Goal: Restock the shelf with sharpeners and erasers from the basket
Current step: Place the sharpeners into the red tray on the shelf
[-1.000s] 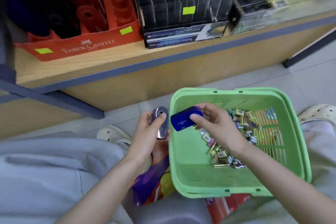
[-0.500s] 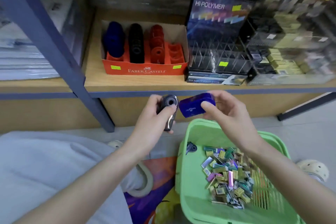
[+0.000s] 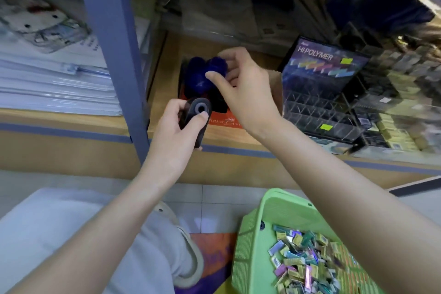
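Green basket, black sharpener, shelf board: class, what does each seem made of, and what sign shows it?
Green basket: moulded plastic, semi-matt; one colour, fine slotted grid in its wall. Black sharpener in the left hand: probably hard plastic, smooth, slightly glossy; soft highlights. Shelf board: wood-grain laminate or veneer, matt, blue edge strip; solid wood possible.

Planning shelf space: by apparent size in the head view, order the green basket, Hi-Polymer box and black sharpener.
Green basket
Hi-Polymer box
Black sharpener
The basket is nearer the camera, so first place is unsure.
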A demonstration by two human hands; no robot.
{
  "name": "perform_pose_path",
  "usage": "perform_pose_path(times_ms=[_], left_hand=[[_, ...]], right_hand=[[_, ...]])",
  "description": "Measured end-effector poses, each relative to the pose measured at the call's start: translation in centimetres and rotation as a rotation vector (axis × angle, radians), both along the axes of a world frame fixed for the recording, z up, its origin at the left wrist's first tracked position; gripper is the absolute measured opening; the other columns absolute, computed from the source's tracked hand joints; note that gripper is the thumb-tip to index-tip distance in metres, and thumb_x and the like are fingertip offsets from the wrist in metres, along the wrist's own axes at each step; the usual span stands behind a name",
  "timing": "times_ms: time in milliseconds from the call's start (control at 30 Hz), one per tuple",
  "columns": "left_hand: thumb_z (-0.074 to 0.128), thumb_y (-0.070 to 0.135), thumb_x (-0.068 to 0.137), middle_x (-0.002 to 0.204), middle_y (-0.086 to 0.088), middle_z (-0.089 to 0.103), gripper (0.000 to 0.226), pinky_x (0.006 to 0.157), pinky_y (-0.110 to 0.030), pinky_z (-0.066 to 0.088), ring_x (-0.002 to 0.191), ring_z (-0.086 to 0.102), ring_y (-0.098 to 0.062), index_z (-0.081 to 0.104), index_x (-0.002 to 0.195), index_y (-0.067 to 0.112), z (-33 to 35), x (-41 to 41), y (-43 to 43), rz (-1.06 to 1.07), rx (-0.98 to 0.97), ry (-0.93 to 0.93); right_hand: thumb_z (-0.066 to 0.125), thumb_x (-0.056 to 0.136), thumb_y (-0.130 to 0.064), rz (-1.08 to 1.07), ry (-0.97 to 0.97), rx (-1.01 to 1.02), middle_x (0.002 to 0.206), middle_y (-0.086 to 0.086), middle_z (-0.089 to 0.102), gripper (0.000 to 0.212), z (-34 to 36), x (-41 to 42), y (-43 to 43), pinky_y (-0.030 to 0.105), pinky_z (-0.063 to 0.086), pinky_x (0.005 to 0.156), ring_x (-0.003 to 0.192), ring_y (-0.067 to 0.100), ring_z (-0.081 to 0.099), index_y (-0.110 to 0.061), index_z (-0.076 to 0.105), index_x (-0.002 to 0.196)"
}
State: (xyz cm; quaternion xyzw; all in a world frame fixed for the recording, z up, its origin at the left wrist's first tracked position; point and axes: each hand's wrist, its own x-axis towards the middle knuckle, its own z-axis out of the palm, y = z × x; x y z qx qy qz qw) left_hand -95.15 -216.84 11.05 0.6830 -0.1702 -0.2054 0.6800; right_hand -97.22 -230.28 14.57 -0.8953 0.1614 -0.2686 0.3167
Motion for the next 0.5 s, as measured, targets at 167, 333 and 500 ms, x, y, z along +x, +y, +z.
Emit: perform_pose_path(times_ms=[167,333,500], left_hand=[[0.053,0.019,0.095,0.086,0.000,0.056,0.010,0.047,-0.018,0.049,0.082,0.059,-0.020,0.052,0.087,0.025,-0.2,1.7,1.3,0.093,-0.052,0.111],[0.054,0.019,0.094,0.083,-0.002,0.059,0.008,0.050,-0.019,0.051,0.080,0.061,-0.021,0.054,0.089,0.024,-0.2,2.4,2.1,0.104,-0.088,0.152],[0.056,0.021,0.093,0.086,0.000,0.061,0.005,0.052,-0.020,0.053,0.082,0.061,-0.020,0.057,0.089,0.025,-0.2,2.5,2.3,0.098,-0.081,0.151]], right_hand=[[0.065,0.088,-0.027,0.125,0.206,-0.213,0.109,0.001,0.064,0.033,-0.7,2.1,-0.7,0.027,0.049,0.086,0.099,0.013,0.058,-0.017,0.059,0.119],[0.066,0.087,-0.027,0.194,0.274,-0.305,0.112,0.002,0.061,0.037,0.1,2.7,-1.1,0.025,0.047,0.084,0.096,0.011,0.054,-0.018,0.060,0.122],[0.068,0.085,-0.032,0.221,0.317,-0.275,0.107,0.001,0.065,0.038,0.8,4.0,-0.8,0.028,0.053,0.083,0.091,0.009,0.060,-0.016,0.063,0.118]])
